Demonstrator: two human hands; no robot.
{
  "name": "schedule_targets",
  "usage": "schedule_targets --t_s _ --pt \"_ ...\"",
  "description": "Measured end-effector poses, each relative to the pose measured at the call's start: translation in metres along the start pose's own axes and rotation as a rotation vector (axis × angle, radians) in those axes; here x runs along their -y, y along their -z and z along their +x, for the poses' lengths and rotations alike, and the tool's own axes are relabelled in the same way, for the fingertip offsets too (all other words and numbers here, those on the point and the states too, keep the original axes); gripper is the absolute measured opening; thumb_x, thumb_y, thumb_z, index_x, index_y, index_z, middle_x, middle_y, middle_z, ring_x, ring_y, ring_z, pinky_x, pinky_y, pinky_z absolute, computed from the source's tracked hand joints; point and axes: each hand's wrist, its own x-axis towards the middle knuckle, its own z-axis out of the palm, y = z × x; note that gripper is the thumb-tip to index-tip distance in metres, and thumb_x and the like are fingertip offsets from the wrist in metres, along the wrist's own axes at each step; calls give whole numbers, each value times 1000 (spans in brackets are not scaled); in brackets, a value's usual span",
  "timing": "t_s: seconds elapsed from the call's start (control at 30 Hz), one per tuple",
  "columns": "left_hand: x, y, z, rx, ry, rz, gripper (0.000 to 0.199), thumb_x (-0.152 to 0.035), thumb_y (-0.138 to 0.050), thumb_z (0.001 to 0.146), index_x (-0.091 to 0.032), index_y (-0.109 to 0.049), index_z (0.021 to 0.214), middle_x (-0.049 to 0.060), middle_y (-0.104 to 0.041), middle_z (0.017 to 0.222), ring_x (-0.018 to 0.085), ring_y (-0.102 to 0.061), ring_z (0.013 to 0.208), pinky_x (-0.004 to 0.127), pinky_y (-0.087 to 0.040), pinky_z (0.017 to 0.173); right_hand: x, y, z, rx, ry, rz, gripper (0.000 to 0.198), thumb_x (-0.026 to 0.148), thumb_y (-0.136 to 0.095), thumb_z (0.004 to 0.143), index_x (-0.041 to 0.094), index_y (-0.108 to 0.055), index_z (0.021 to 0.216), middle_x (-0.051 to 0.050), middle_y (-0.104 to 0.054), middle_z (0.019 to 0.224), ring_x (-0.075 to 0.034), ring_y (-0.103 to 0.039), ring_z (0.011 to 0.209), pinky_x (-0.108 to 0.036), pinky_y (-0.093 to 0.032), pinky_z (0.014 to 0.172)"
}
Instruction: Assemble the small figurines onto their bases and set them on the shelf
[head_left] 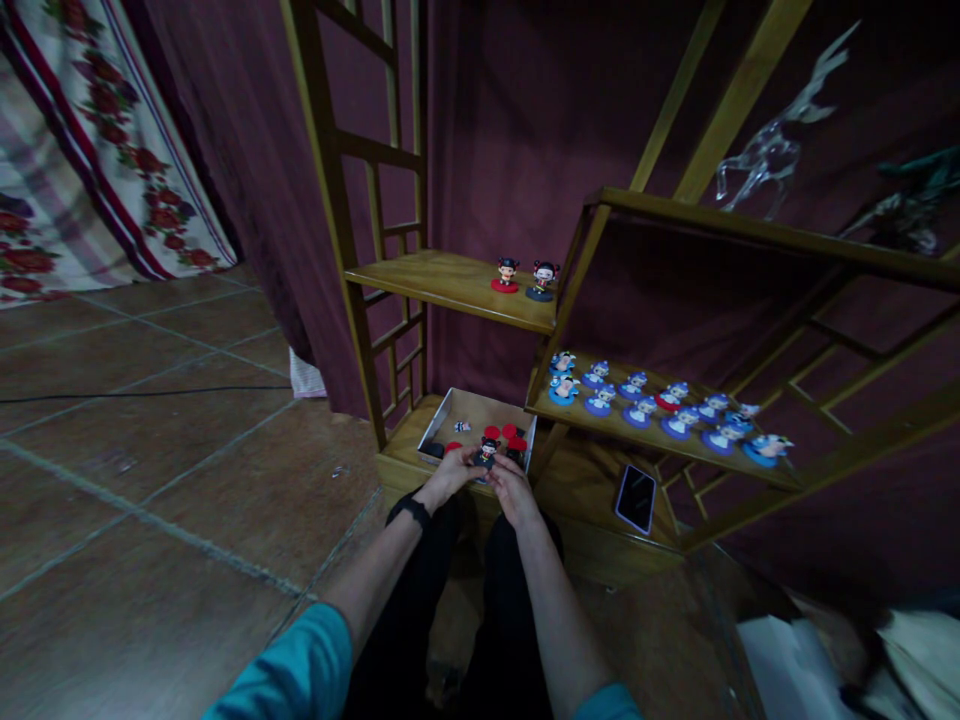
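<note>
Between my two hands is a small black-haired figurine (487,452) on a dark base, held upright at the near edge of a white box. My left hand (452,474), with a dark wristband, grips it from the left. From the right, the fingers of my right hand (513,490) close on it too. Inside the box (440,412) lie several red discs (491,433) and a small black-and-white figurine (462,427). Part of the box's contents is hidden behind my hands.
Two figurines (505,275) stand on the upper left shelf (427,280). Several blue and purple figurines (640,411) line the middle right shelf. A phone (636,498) lies on the lowest board. A clear deer ornament (772,150) stands at top right. A dark curtain (255,180) hangs left.
</note>
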Motion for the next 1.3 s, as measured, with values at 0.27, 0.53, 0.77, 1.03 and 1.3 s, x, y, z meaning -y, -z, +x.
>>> schedule_targets --t_s 0.27,0.53,0.77,1.03,1.3 --pt "-1 1 0 -7 7 5 39 -19 -78 51 -11 -68 88 5 -68 77 15 -59 68 26 -43 70 6 0 -4 62 -28 -6 32 22 -70 58 21 -66 90 -3 -69 91 -14 -63 80 -29 -48 75" --pt "-6 0 -3 -14 92 -42 35 -30 -78 56 -10 -67 83 4 -65 69 12 -58 63 24 -44 66 6 2 -3 41 -53 8 32 21 -70 59 21 -65 91 -1 -70 79 -12 -63 72 -25 -48 70" --pt "-8 -1 -4 -60 87 -46 35 -28 -80 53 -11 -65 80 2 -65 68 12 -59 64 25 -44 68 7 0 -4 26 -58 24 30 19 -70 59 20 -66 89 0 -70 76 -11 -62 68 -24 -49 67" --pt "-1 1 -1 -70 94 -16 35 -33 -79 55 -11 -62 76 2 -63 64 12 -58 60 25 -45 64 6 0 -4 10 -49 2 32 23 -71 59 20 -65 90 0 -69 72 -12 -63 67 -26 -49 68" --pt "9 5 5 -22 101 -35 36 -37 -75 60 -10 -64 81 4 -65 68 11 -59 61 25 -46 65 3 -1 -3 -3 -38 -16 32 28 -73 60 20 -64 89 -1 -69 74 -12 -63 67 -25 -49 66"
